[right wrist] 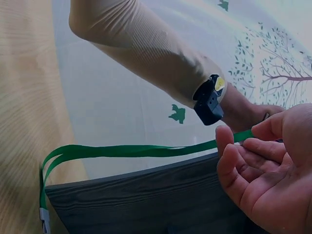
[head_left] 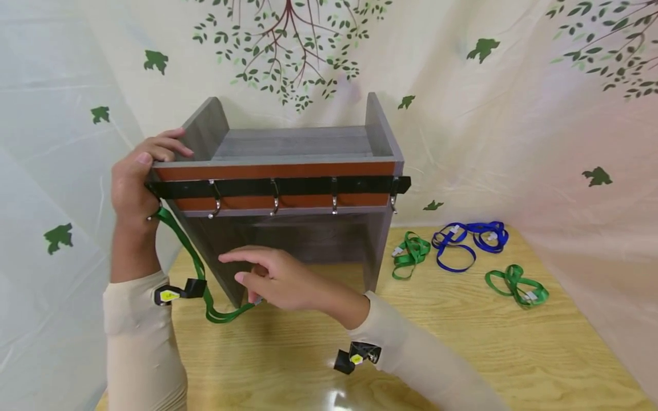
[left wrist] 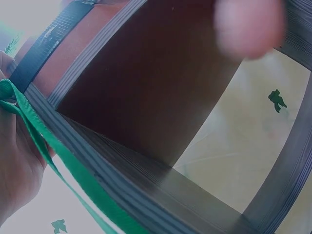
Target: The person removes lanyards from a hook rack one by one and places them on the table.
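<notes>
A grey wooden shelf stands on the table, with a black rail of silver hooks across its orange-brown front strip. My left hand grips the shelf's upper left corner, fingers over the top edge and thumb in front. From the rail's left end, beside that hand, hangs a green lanyard; its lower loop bends toward the tabletop. My right hand is in front of the shelf's lower opening, index finger extended and other fingers loosely bent, holding nothing visible. The lanyard's clip shows in the right wrist view.
To the right of the shelf lie two more green lanyards and some bundled blue lanyards on the wooden table. Behind hangs a pale curtain printed with leaves and branches.
</notes>
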The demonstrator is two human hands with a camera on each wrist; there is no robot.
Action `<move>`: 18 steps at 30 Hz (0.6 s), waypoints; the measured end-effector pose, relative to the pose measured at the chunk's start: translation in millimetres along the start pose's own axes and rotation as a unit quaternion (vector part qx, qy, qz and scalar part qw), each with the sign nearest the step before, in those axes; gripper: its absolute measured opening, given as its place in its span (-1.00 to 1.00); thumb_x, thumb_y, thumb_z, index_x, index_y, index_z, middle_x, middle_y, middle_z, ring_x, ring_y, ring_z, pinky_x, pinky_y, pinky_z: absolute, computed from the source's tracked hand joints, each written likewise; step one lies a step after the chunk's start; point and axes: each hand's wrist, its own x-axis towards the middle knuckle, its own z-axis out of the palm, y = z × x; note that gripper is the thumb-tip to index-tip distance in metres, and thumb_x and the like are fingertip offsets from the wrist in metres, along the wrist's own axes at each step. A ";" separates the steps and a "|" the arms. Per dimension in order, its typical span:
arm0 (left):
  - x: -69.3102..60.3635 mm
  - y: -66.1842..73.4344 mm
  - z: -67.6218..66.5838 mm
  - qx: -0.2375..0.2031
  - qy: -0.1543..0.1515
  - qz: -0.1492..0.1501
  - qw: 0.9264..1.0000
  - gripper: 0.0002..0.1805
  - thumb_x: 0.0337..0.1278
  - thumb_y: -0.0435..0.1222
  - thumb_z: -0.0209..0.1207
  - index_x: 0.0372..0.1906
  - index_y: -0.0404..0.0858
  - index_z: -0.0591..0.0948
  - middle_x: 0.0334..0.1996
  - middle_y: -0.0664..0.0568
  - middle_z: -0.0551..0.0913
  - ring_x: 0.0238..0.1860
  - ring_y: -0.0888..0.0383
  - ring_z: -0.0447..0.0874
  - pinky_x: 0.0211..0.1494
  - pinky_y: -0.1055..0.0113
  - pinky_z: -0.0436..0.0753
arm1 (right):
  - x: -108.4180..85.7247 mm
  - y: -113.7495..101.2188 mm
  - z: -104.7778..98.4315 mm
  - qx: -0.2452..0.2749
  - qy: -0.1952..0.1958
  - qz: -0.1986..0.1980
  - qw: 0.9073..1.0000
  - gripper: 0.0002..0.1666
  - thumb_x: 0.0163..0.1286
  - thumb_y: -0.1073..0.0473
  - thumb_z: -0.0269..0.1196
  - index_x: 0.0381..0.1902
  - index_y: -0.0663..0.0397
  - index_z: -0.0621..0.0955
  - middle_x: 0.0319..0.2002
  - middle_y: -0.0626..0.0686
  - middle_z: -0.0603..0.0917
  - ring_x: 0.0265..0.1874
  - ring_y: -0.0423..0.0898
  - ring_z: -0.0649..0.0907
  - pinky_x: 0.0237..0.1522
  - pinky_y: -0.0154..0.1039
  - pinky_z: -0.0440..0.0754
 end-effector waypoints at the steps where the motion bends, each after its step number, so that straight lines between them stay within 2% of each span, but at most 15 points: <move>1: 0.1 -0.9 0.4 -0.001 -0.001 0.007 1.000 -0.55 0.58 -0.30 -0.10 -0.42 -0.54 0.55 -0.24 0.11 0.83 0.02 0.12 0.79 0.52 0.20 0.51 | 3.9 -1.9 0.6 -0.006 -0.001 -0.005 1.000 -0.46 0.68 0.15 0.09 0.55 -0.13 0.45 -0.15 0.02 0.76 -0.53 -0.25 0.62 -0.59 -0.42 0.49; 3: 0.8 -2.9 1.0 -0.010 -0.002 0.013 1.000 -0.55 0.59 -0.31 -0.09 -0.42 -0.55 0.54 -0.24 0.10 0.83 0.00 0.13 0.79 0.51 0.19 0.52 | 11.4 -5.9 1.6 -0.014 -0.003 -0.010 1.000 -0.43 0.69 0.15 0.08 0.58 -0.16 0.41 0.15 0.02 0.72 -0.50 -0.26 0.64 -0.58 -0.39 0.56; 6: 1.8 -6.8 0.5 -0.014 -0.006 0.012 1.000 -0.55 0.59 -0.31 -0.10 -0.41 -0.56 0.54 -0.23 0.10 0.83 0.02 0.12 0.79 0.51 0.19 0.52 | 23.0 -10.5 3.0 -0.033 0.001 -0.025 0.999 -0.39 0.70 0.15 0.06 0.63 -0.18 0.35 0.51 -0.06 0.46 -0.47 -0.30 0.67 -0.58 -0.37 0.60; 8: 2.4 -9.0 -1.2 -0.019 -0.004 -0.002 1.000 -0.56 0.59 -0.30 -0.10 -0.40 -0.52 0.58 -0.23 0.10 0.84 0.08 0.08 0.78 0.51 0.20 0.51 | 30.3 -13.0 4.2 -0.047 0.004 -0.035 0.998 -0.37 0.70 0.16 0.05 0.64 -0.18 0.31 0.42 -0.05 0.53 -0.47 -0.31 0.66 -0.58 -0.37 0.60; 11: 1.7 -11.5 -4.8 -0.018 -0.001 -0.021 1.000 -0.56 0.58 -0.29 -0.10 -0.39 -0.46 0.61 -0.23 0.08 0.83 0.14 0.04 0.75 0.52 0.20 0.49 | 38.7 -14.5 5.8 -0.061 0.005 -0.043 0.997 -0.36 0.70 0.17 0.04 0.66 -0.16 0.28 0.03 0.01 0.69 -0.50 -0.30 0.64 -0.59 -0.39 0.56; 14: 0.5 -12.5 -8.1 -0.015 0.001 -0.035 0.999 -0.57 0.58 -0.27 -0.10 -0.39 -0.42 0.63 -0.22 0.07 0.83 0.18 0.02 0.72 0.52 0.21 0.48 | 45.6 -15.6 7.3 -0.066 0.000 -0.036 0.997 -0.36 0.71 0.17 0.02 0.66 -0.16 0.27 -0.32 0.04 0.66 -0.55 -0.26 0.62 -0.60 -0.38 0.57; 18: 0.3 -12.6 -10.9 -0.016 0.001 -0.038 0.999 -0.57 0.58 -0.28 -0.11 -0.39 -0.41 0.63 -0.22 0.07 0.83 0.18 0.03 0.72 0.51 0.21 0.48 | 55.8 -18.8 8.8 -0.079 -0.007 -0.028 0.996 -0.38 0.73 0.16 -0.01 0.66 -0.14 0.27 -0.40 0.02 0.64 -0.59 -0.25 0.62 -0.60 -0.39 0.56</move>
